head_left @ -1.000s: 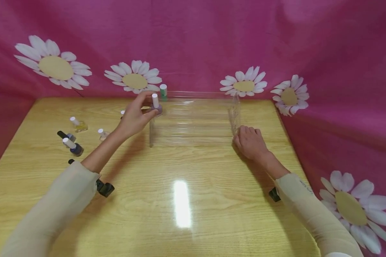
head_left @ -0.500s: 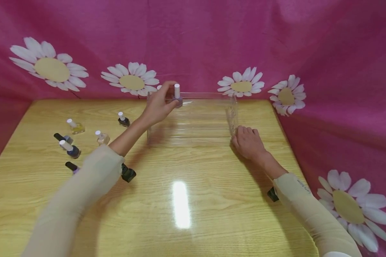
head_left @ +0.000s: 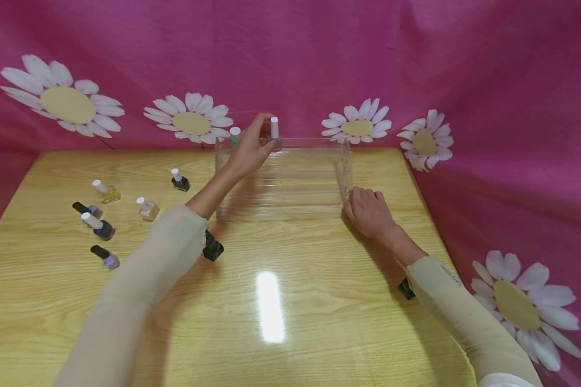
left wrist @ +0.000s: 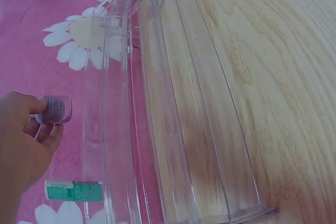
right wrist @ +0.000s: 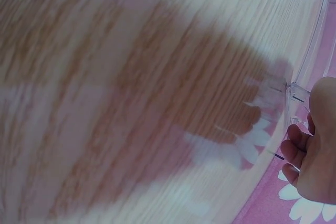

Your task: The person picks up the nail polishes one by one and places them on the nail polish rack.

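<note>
My left hand [head_left: 249, 153] pinches a mauve nail polish bottle [head_left: 275, 142] with a white cap, upright near the top tier of a clear plastic stepped rack [head_left: 300, 205]. In the left wrist view that mauve bottle [left wrist: 55, 109] sits between thumb and fingers, beside the rack's uppermost ledge. A green nail polish bottle [left wrist: 73, 191] with a white cap stands on the top tier at the left end; in the head view my left hand partly covers it. My right hand [head_left: 369, 212], fingers curled, holds the front of the rack's right side panel [head_left: 345, 172].
Several nail polish bottles stand on the left of the wooden table: black [head_left: 180, 181], beige [head_left: 148, 209], yellow [head_left: 107, 192], dark blue [head_left: 99, 227], grey-blue [head_left: 88, 209] and lilac [head_left: 106, 257]. A pink flowered cloth [head_left: 281, 64] hangs behind the table and along its right side.
My left hand has carried the mauve bottle rightward and up, from the rack's left end to its top tier. The right hand keeps its place at the side panel.
</note>
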Demonstrator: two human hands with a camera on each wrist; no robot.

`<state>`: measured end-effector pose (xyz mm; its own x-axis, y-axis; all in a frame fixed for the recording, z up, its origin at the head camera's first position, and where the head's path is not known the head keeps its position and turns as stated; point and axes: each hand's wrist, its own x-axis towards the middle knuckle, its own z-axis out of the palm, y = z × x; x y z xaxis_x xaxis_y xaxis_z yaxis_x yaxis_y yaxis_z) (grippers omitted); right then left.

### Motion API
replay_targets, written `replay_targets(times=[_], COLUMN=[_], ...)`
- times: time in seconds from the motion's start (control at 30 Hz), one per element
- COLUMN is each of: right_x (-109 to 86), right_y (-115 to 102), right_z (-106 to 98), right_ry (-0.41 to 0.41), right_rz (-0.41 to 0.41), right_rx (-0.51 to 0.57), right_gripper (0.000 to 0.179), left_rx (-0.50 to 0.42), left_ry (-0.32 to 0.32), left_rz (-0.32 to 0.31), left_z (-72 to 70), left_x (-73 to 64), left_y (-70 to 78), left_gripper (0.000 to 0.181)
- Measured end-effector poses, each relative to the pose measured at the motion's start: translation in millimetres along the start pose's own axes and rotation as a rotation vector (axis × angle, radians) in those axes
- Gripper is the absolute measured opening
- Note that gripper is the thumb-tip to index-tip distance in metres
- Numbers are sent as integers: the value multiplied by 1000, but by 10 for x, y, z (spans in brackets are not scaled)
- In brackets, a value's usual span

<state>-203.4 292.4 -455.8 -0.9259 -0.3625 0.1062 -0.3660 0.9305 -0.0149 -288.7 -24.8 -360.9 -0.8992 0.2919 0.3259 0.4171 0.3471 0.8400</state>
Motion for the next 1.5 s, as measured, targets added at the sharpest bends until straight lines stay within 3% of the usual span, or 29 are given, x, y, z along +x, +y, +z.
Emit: replay_targets(times=[0.43,0.87,1.17,1.5], right_x=[7,-2,-5,-4], right_y=[7,4,17,30], right_z=[9,21,32,53], right_ry=[1,35,70,57], right_rz=[-3,-17,-22,-22], right_rx=[10,0,-12,-9], right_gripper=[25,25,26,26], left_rx=[38,70,50,-36], left_ry=[19,-58,-76,-88], left_rz=[-43,-83,-95,-118], left_z=[80,191,206,204], left_x=[145,209,235,253], left_y=[-80,-142,-132,-159], left_gripper=[44,40,37,48])
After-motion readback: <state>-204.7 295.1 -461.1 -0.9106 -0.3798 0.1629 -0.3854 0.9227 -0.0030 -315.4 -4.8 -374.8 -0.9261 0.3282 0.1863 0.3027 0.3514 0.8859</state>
